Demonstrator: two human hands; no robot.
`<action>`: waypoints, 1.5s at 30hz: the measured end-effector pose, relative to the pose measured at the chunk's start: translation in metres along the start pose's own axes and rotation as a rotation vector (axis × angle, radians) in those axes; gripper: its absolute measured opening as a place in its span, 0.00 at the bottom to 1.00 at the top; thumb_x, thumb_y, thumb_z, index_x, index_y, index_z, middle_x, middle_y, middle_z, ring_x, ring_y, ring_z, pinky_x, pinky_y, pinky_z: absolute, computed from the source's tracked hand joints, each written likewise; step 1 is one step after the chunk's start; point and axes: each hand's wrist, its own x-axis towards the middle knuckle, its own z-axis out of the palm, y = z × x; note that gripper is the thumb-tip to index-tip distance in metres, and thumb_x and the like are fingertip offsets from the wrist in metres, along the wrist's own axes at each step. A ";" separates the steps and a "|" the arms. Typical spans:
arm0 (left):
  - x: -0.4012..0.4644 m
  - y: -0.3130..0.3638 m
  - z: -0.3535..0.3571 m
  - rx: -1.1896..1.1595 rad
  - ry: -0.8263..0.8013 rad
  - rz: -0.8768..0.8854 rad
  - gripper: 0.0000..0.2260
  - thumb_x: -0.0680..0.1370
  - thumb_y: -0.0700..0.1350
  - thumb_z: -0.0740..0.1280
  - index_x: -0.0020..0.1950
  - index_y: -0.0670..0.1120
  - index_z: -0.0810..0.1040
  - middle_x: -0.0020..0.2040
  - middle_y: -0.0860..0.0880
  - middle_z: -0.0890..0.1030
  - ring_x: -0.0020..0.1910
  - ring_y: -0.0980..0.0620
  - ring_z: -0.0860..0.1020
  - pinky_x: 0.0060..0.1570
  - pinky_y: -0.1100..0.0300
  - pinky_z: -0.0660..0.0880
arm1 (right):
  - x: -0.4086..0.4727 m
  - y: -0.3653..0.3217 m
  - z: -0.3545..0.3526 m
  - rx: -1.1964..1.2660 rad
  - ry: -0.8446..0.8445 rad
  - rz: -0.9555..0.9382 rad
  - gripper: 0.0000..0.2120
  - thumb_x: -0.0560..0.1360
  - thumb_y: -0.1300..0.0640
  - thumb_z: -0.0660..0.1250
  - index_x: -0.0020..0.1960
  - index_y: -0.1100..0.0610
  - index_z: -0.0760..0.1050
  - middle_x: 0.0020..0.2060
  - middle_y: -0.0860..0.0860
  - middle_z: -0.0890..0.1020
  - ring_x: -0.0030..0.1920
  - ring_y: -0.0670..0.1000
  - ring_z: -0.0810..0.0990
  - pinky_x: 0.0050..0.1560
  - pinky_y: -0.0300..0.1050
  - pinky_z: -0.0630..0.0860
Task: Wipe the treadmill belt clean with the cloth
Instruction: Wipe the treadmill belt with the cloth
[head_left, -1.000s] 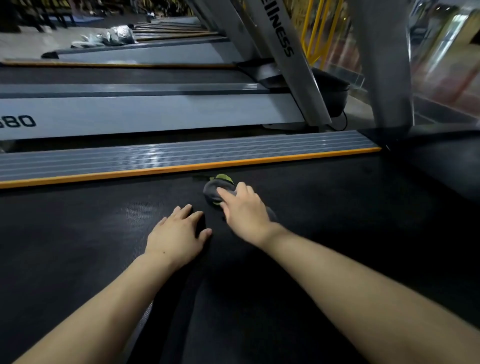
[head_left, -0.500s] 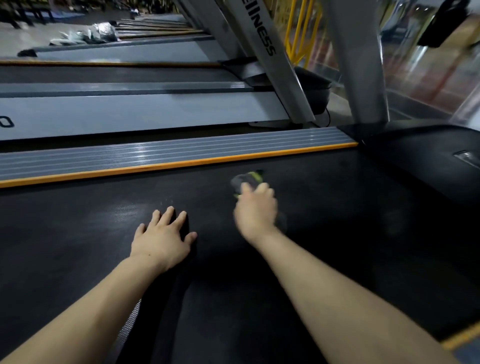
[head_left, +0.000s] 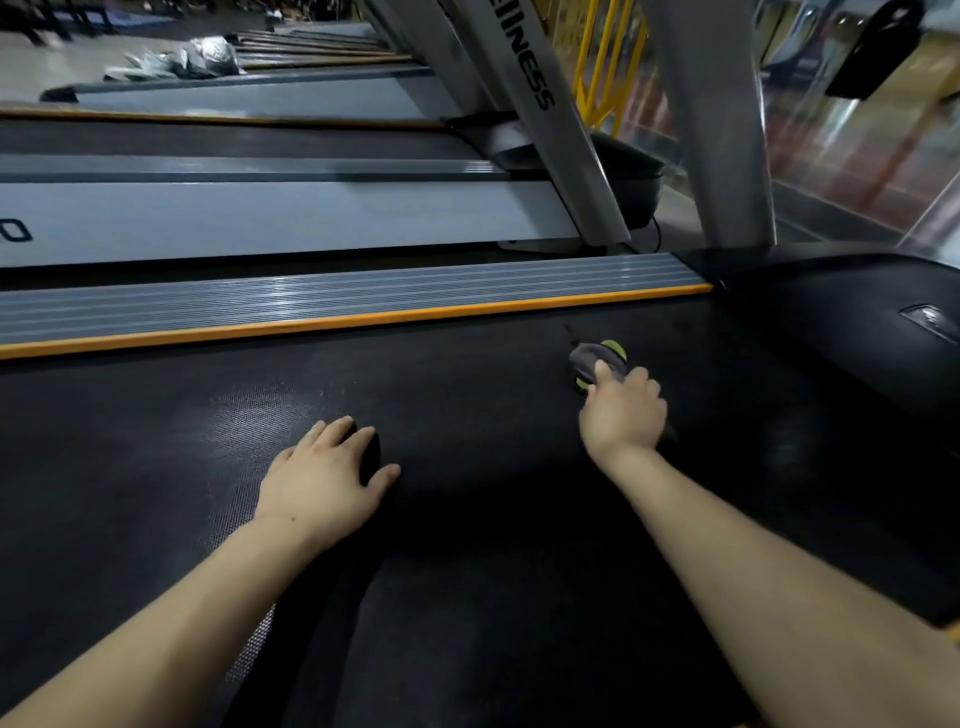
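A row of treadmills fills a dim gym, and I am looking down at the wide black belt (head_left: 467, 519) of the nearest one. The cloth (head_left: 597, 364), grey with a green edge, lies bunched on the belt near its far edge, just short of the orange strip (head_left: 337, 322) that borders the ribbed side rail (head_left: 311, 291). It looks soft, light and limp, so I judge it will crumple under any push; best kept gathered under the palm with fingers curled over the bunch. My right hand (head_left: 621, 410) is clamped on it that way. My left hand (head_left: 322, 480) rests flat on the belt, fingers spread, well apart from the right.
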 end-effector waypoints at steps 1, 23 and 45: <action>0.002 0.002 -0.002 0.006 -0.009 -0.001 0.30 0.78 0.68 0.56 0.76 0.56 0.65 0.78 0.53 0.63 0.77 0.49 0.60 0.72 0.49 0.64 | -0.009 -0.016 0.002 0.009 0.008 0.041 0.19 0.79 0.50 0.60 0.69 0.47 0.71 0.59 0.58 0.72 0.58 0.61 0.71 0.57 0.54 0.69; 0.005 0.008 0.008 0.068 -0.074 -0.016 0.30 0.79 0.67 0.52 0.79 0.56 0.58 0.79 0.51 0.58 0.79 0.46 0.54 0.75 0.45 0.58 | -0.035 -0.035 0.001 0.298 0.020 0.188 0.22 0.83 0.44 0.52 0.65 0.56 0.74 0.60 0.59 0.75 0.59 0.63 0.73 0.59 0.54 0.68; -0.001 0.001 0.005 0.024 -0.051 0.027 0.28 0.80 0.67 0.53 0.78 0.59 0.62 0.81 0.53 0.58 0.80 0.48 0.53 0.75 0.48 0.59 | -0.012 0.035 -0.016 0.271 -0.121 -0.134 0.15 0.79 0.47 0.65 0.63 0.52 0.76 0.62 0.54 0.73 0.58 0.62 0.76 0.58 0.53 0.71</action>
